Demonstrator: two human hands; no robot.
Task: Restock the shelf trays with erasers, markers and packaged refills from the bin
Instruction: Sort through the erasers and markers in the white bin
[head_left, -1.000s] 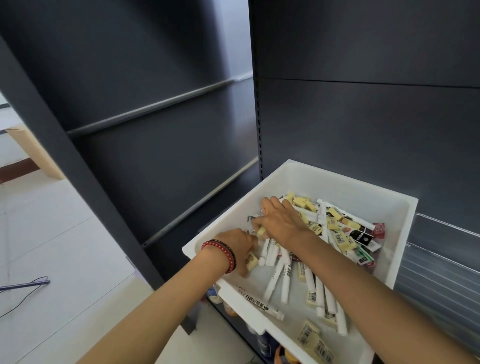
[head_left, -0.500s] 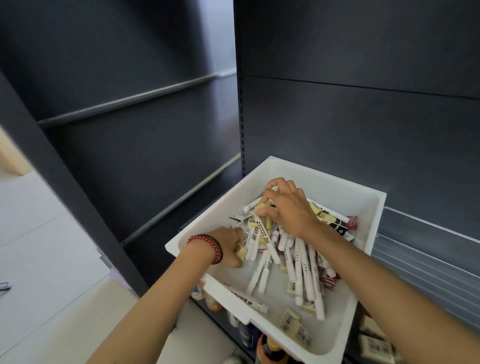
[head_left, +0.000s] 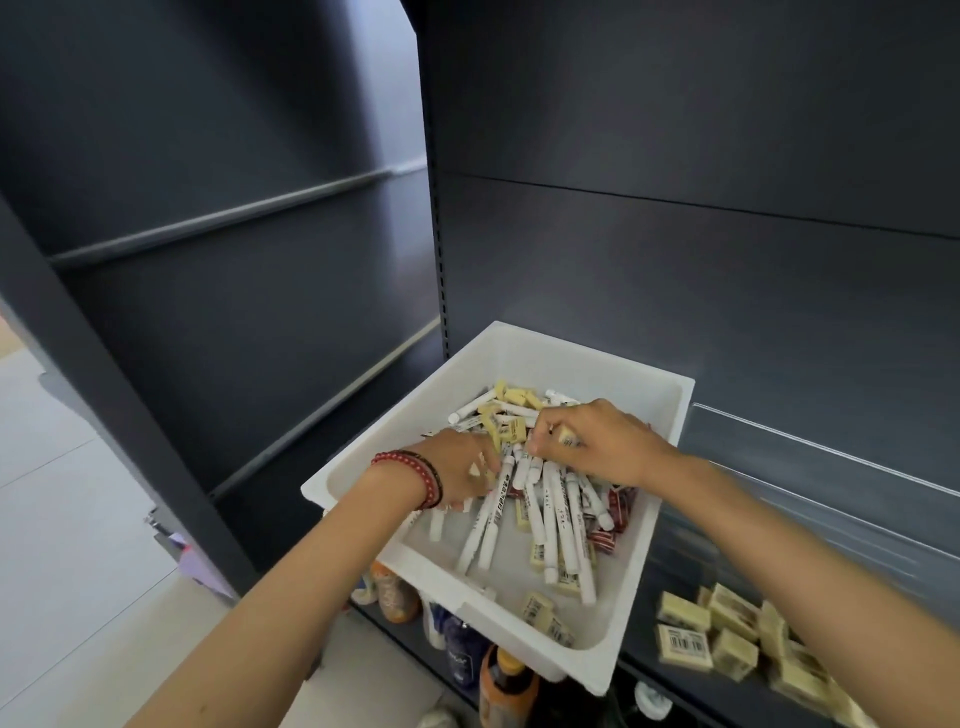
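My right hand (head_left: 602, 449) pinches an eraser (head_left: 567, 436); shelf tray (head_left: 831, 451) lies to its right. My left hand (head_left: 462, 475): grip, cannot tell.

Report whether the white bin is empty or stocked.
Stocked, not full: markers and erasers lie piled on the white bin floor, well below its rim.

Bare floor at near end of the bin (head_left: 582, 358); markers (head_left: 545, 514) heaped mid-bin; clear divider (head_left: 831, 467) just right.
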